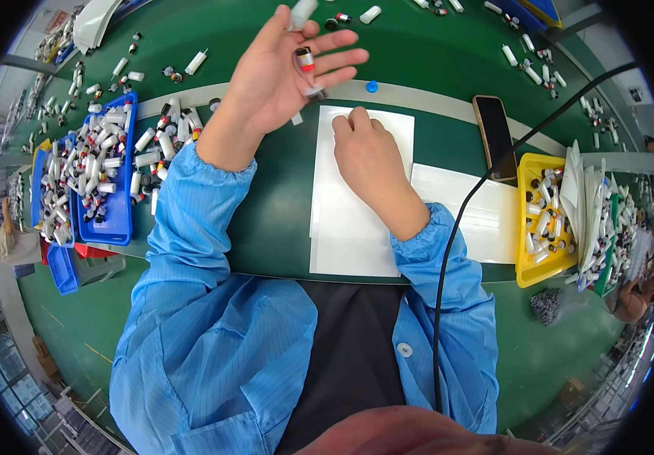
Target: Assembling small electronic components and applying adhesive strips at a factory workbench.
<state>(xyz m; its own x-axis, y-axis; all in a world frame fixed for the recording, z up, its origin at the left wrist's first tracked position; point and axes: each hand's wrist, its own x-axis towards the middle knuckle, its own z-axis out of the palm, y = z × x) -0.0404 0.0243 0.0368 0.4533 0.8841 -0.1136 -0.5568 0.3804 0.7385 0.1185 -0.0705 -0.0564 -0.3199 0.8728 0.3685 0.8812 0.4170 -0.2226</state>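
My left hand (270, 83) is raised palm up, left of the white sheets. Between its thumb and index finger is a translucent white cylinder (303, 12). A small cylinder with black, white and red bands (306, 60) lies across its fingers, and a small part with a metallic-looking end (315, 92) sits lower in the palm. My right hand (372, 155) rests on the upper white sheet (353, 235) with its fingers curled down and closed. Whatever its fingertips hold, if anything, is hidden.
At the left, a blue tray (126, 220) is heaped with small white cylinders. A yellow tray (526, 262) of similar parts stands right, near a phone (494, 136). A black cable (463, 208) crosses past my right forearm. A blue cap (372, 86) lies beyond the sheets.
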